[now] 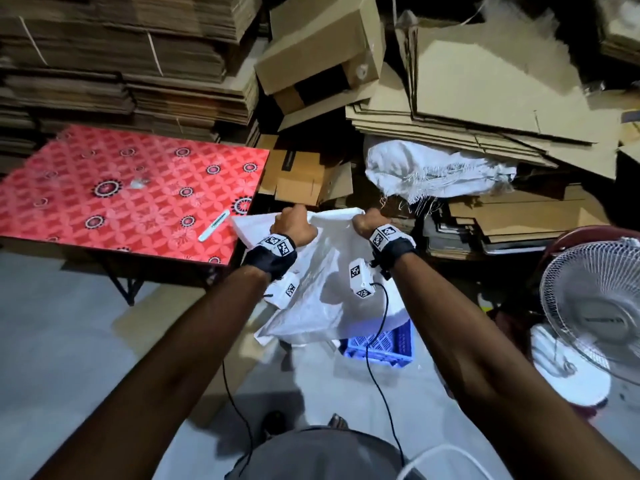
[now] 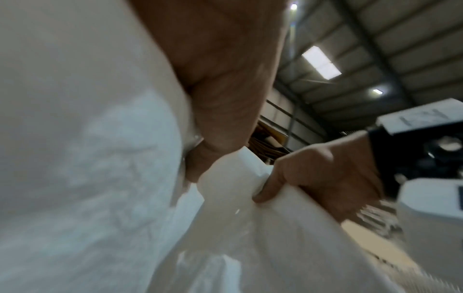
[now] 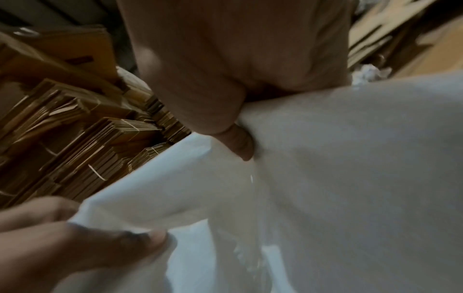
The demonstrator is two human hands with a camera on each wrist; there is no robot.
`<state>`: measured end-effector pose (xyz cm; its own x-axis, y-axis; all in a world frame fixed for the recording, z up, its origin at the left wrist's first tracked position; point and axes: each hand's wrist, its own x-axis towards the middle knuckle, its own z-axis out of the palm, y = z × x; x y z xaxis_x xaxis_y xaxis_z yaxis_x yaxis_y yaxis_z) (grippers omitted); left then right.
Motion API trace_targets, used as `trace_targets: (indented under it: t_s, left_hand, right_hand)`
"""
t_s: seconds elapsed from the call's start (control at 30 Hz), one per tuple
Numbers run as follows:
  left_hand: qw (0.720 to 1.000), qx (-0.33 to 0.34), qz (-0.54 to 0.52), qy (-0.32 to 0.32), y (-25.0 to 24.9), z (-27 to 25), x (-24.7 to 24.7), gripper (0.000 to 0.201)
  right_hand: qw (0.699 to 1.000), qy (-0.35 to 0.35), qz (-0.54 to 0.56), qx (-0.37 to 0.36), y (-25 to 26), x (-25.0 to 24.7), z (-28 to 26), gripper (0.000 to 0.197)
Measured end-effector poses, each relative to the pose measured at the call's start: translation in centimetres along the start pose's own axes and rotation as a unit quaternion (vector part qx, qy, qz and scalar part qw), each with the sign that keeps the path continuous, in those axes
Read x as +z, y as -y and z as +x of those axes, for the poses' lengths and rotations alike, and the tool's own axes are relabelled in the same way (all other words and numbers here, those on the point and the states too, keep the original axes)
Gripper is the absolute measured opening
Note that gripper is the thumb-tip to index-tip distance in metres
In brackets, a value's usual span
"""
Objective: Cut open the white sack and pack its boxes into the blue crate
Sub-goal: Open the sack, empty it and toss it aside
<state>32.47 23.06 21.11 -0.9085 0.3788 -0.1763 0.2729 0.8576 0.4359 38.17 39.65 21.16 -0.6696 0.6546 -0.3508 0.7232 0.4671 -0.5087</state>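
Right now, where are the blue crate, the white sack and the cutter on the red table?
blue crate (image 1: 393, 344), head view, slatted side wall.
white sack (image 1: 329, 271), head view, hanging middle.
cutter (image 1: 214, 225), head view, mid-handle.

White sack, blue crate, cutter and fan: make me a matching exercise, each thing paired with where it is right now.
Things:
1. white sack
2. blue crate
3. cutter
4. fan

Places:
A. on the red patterned table
B. held up by both hands, left hand and right hand
C. at the far right
D. on the floor under the sack

Pairs: 1-B, 2-D, 3-A, 4-C
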Motion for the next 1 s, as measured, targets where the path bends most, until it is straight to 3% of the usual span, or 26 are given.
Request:
trace_targets:
  t_s: [0.2, 0.37, 0.43, 0.47, 0.6, 0.63, 0.73, 0.77, 0.87, 1.0]
  left_hand:
    - [0.986, -0.069, -0.131, 0.075, 3.5, -2.8, 6.2, 0.036]
    - [0.987, -0.021, -0.101, 0.125, 7.1, -7.4, 10.8, 0.034]
    - [0.991, -0.024, -0.061, 0.120, 9.5, -9.4, 11.4, 0.029]
    - [0.992, -0.027, -0.041, 0.114, 11.0, -10.4, 11.3, 0.031]
    - [0.987, -0.118, -0.001, 0.112, 20.4, -14.7, 9.2, 0.051]
    - [0.984, -0.136, 0.017, 0.113, 22.7, -15.7, 8.3, 0.050]
    - [0.977, -0.183, 0.060, 0.093, 29.1, -20.0, 5.1, 0.034]
    - [0.972, -0.203, 0.075, 0.087, 31.0, -21.7, 3.8, 0.027]
    - [0.958, -0.256, 0.111, 0.072, 35.7, -25.6, -0.1, 0.025]
    - [0.926, -0.354, 0.130, 0.018, 43.2, -30.7, -4.8, 0.029]
  right_hand:
    - [0.985, 0.114, 0.128, 0.031, -2.8, 5.7, -1.2, 0.047]
    - [0.966, 0.153, 0.204, 0.050, -4.4, 12.1, -2.2, 0.047]
    - [0.970, 0.194, 0.144, 0.027, -4.6, 14.7, -2.9, 0.023]
    - [0.970, 0.214, 0.115, -0.002, -4.3, 15.4, -3.8, 0.011]
    - [0.954, 0.260, -0.006, -0.148, -3.1, 20.2, -7.6, 0.022]
    - [0.941, 0.280, -0.045, -0.187, -2.8, 21.2, -8.9, 0.025]
    - [0.878, 0.362, -0.150, -0.274, -1.1, 25.4, -12.9, 0.060]
    - [0.856, 0.374, -0.187, -0.305, 0.1, 26.8, -14.8, 0.062]
    - [0.807, 0.361, -0.234, -0.405, 4.0, 30.3, -19.6, 0.058]
    - [0.750, 0.279, -0.275, -0.533, 9.9, 35.0, -23.1, 0.056]
